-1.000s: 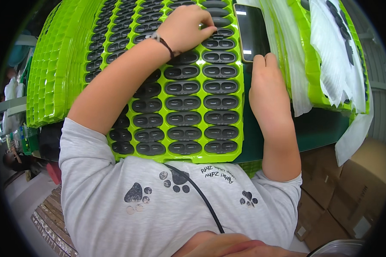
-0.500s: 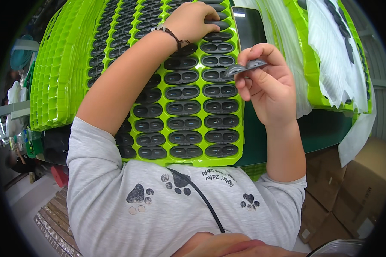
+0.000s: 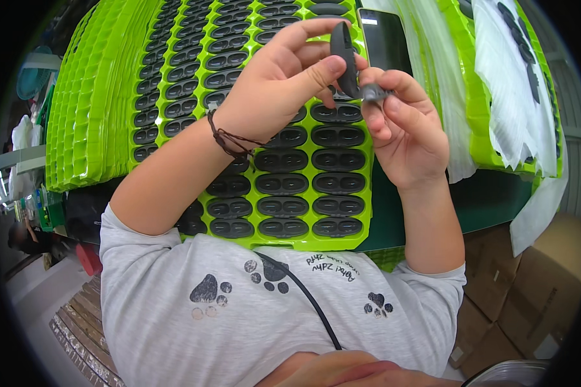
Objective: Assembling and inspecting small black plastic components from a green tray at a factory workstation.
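My left hand [image 3: 271, 80] is closed on a dark oval plastic shell [image 3: 344, 61], which it holds up on edge between thumb and fingers. Close against its lower end, my right hand [image 3: 410, 132] pinches a small grey plastic piece [image 3: 372, 93], seen nearly end-on. Whether the two parts touch, I cannot tell. Both hands are over the right side of a bright green tray [image 3: 342, 242]. Rows of dark oval parts [image 3: 281, 184], each with two hollows, fill its pockets. My left hand and forearm hide some of these rows.
A stack of green trays [image 3: 87, 122] stands at the left. A dark-screened phone [image 3: 386, 46] lies beyond my right hand. White foam sheets [image 3: 513, 90] cover another green tray at the right. Cardboard boxes [image 3: 536, 297] sit below the dark green table [image 3: 497, 200].
My left hand has come back from the tray's far right pockets, now with a dark oval shell, to meet my right hand. The grey piece in my right hand has turned end-on.
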`<state>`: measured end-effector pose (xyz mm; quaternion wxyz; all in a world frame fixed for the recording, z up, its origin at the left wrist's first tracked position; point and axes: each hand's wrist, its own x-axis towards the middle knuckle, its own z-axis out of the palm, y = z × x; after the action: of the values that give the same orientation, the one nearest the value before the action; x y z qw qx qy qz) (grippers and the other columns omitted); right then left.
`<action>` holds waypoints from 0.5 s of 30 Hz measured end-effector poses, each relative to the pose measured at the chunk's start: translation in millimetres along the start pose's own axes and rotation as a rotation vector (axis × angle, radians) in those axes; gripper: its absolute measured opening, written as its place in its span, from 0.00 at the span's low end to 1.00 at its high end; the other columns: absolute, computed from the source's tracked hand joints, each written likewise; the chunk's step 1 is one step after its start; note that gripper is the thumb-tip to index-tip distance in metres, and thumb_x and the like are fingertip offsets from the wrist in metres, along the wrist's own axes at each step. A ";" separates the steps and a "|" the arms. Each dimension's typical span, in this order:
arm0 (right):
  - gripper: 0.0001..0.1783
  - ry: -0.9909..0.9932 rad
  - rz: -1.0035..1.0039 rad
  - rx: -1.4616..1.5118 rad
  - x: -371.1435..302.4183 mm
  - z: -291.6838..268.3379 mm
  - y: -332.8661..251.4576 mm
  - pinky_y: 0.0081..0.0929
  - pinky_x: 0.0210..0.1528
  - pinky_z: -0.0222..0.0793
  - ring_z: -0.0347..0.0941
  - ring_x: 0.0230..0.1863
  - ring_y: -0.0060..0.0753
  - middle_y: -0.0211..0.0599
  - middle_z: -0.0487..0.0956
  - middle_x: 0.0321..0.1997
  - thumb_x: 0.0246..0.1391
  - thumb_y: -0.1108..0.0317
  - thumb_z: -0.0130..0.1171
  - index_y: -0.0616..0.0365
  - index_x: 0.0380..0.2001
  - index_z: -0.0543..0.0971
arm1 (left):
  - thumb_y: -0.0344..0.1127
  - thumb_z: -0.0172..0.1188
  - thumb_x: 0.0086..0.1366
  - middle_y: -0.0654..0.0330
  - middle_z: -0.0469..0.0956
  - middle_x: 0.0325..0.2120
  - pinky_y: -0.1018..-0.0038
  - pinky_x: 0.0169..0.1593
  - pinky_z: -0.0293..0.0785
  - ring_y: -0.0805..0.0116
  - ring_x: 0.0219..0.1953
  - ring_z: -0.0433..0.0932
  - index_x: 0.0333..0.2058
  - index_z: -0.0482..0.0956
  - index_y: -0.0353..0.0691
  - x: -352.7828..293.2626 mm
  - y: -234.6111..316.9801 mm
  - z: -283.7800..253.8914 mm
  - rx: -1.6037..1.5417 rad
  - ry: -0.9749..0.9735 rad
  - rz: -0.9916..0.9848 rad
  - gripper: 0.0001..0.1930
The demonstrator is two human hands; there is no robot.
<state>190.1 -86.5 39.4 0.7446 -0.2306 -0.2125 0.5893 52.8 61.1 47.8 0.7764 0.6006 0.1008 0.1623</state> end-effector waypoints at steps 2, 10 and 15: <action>0.10 0.062 -0.023 -0.108 0.3 -1.0 4.5 0.17 0.33 0.72 0.74 0.30 0.23 0.37 0.78 0.33 0.59 0.77 0.53 0.63 0.43 0.78 | 0.33 0.52 0.69 0.53 0.74 0.51 0.77 0.44 0.76 0.68 0.50 0.76 0.61 0.60 0.39 -1.1 -6.5 -5.1 0.157 0.037 0.202 0.23; 0.06 0.372 -0.178 -0.406 6.5 -4.3 17.3 0.11 0.27 0.60 0.66 0.25 0.14 0.27 0.78 0.29 0.53 0.74 0.64 0.61 0.36 0.82 | 0.20 0.48 0.67 0.49 0.70 0.56 0.74 0.48 0.76 0.66 0.51 0.75 0.55 0.56 0.44 -4.9 -24.5 -5.7 0.186 -0.113 0.215 0.21; 0.09 0.358 -0.291 -0.737 10.1 2.5 17.0 0.12 0.32 0.69 0.70 0.29 0.14 0.26 0.76 0.31 0.50 0.80 0.64 0.61 0.33 0.75 | 0.25 0.51 0.68 0.54 0.69 0.54 0.74 0.49 0.75 0.69 0.53 0.72 0.56 0.60 0.36 -8.9 -23.4 -3.1 0.167 -0.134 0.179 0.20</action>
<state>177.5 -73.0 31.8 0.7131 -0.5471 -0.3063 0.3135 46.6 55.2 24.1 0.7111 0.6792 0.0078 0.1814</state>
